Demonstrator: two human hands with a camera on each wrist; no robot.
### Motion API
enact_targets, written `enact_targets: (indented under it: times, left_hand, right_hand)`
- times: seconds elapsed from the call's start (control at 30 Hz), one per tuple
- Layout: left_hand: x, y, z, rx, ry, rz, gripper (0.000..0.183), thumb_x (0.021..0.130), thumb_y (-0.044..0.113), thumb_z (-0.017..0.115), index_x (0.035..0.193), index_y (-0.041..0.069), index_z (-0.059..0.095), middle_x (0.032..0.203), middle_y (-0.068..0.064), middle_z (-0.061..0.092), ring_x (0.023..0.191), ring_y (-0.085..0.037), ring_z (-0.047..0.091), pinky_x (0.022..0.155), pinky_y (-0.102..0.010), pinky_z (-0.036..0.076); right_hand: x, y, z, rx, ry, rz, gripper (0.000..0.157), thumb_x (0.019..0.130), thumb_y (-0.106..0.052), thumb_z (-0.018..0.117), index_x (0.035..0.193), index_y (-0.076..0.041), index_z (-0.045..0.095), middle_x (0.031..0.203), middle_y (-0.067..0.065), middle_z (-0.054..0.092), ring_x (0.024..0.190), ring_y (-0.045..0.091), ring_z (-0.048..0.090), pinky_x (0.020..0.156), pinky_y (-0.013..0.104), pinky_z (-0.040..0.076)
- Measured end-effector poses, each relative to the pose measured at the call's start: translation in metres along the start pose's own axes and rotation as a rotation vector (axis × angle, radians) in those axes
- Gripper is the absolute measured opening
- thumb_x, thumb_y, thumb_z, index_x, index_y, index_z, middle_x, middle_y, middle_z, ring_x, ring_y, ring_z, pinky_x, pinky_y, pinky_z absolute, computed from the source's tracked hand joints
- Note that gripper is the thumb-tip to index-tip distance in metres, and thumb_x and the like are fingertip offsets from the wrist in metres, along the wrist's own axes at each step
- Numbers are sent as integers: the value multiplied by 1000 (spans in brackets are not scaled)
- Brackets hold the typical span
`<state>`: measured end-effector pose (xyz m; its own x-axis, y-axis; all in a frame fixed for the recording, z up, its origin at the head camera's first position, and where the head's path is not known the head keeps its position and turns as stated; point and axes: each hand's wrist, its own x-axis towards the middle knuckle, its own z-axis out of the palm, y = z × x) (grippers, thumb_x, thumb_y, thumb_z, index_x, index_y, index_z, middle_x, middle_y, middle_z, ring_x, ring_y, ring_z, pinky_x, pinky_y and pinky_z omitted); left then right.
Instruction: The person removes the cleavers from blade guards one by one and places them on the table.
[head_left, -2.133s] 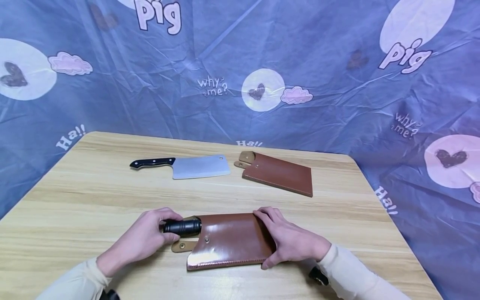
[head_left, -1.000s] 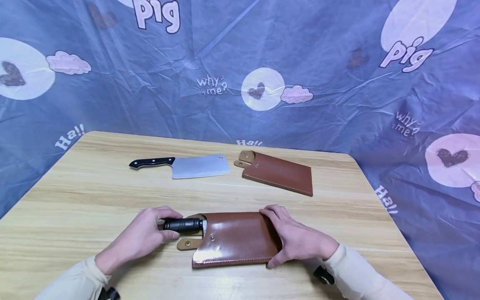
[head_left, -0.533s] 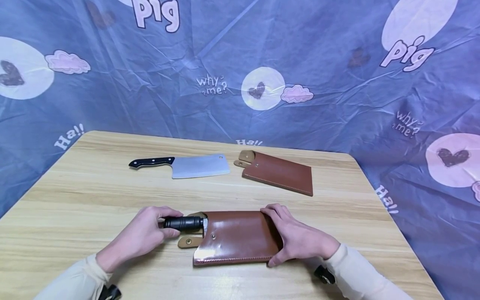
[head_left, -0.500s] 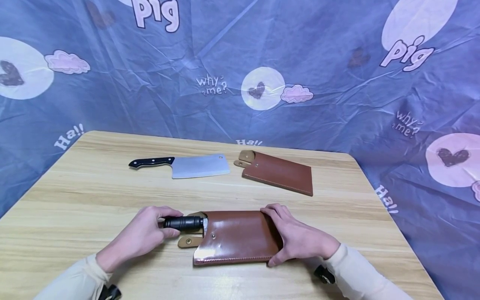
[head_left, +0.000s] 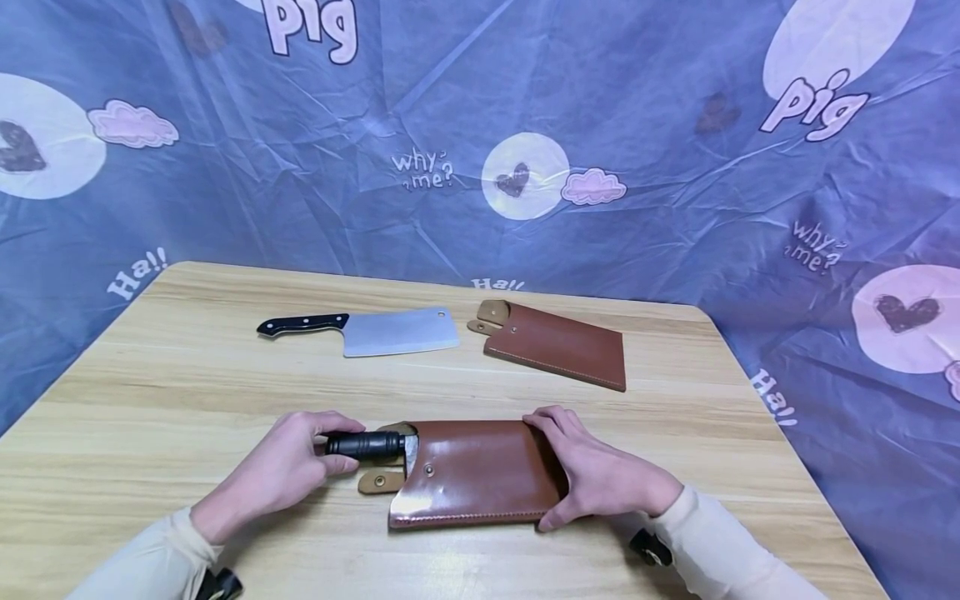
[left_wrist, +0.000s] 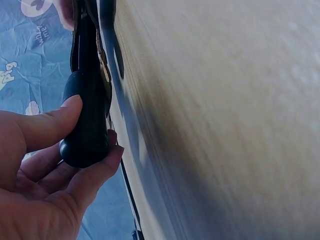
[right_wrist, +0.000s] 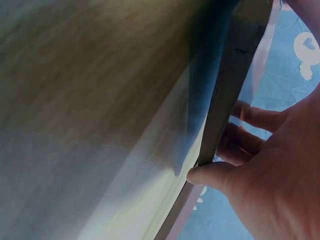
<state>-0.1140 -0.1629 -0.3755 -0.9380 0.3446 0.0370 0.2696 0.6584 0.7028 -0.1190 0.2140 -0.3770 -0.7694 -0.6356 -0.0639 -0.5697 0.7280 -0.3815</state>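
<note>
The near sheath is holding a knife, black handle sticking out toward 9 o'clock; the left hand is gripping it, the right hand is clasping the sheath's 3 o'clock end.

A bare cleaver lies beside a second sheath.

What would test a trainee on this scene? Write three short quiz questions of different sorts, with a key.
1. True or false: the left hand grips a black handle.
2. What does the right hand hold? A) the cleaver B) the near sheath C) the far sheath
3. Fill in: the bare cleaver lies on the ___.

Key: 1 true; 2 B; 3 table.
</note>
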Motion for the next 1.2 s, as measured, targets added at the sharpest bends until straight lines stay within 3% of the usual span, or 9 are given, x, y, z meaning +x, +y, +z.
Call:
enact_targets:
  times: [0.67, 0.93, 1.2]
  left_hand:
    - [0, -1, -1, -6, 16, 15, 36, 67, 11, 76, 102, 15, 66, 98, 3, 64, 85, -13, 57, 79, -40, 45]
    - [0, -1, -2, -6, 17, -16, 39, 68, 13, 76, 105, 13, 66, 101, -1, 64, 87, -15, 57, 80, -41, 44]
    - [2, 0, -3, -5, 17, -44, 40, 69, 14, 75, 108, 11, 65, 103, -3, 64, 86, -13, 57, 77, -36, 46]
  right_hand:
    - [-1, 3, 0, 2, 15, -21, 115, 49, -65, 74, 137, -12, 25, 131, -1, 25, 119, 12, 24, 93, 34, 35]
    - [-1, 4, -2, 7, 7, -5, 115, 49, -65, 74, 137, -12, 24, 131, -1, 24, 119, 13, 24, 94, 34, 34]
    - [-2, 6, -2, 3, 18, 7, 114, 48, -63, 76, 137, -13, 26, 131, -3, 24, 119, 9, 23, 94, 32, 34]
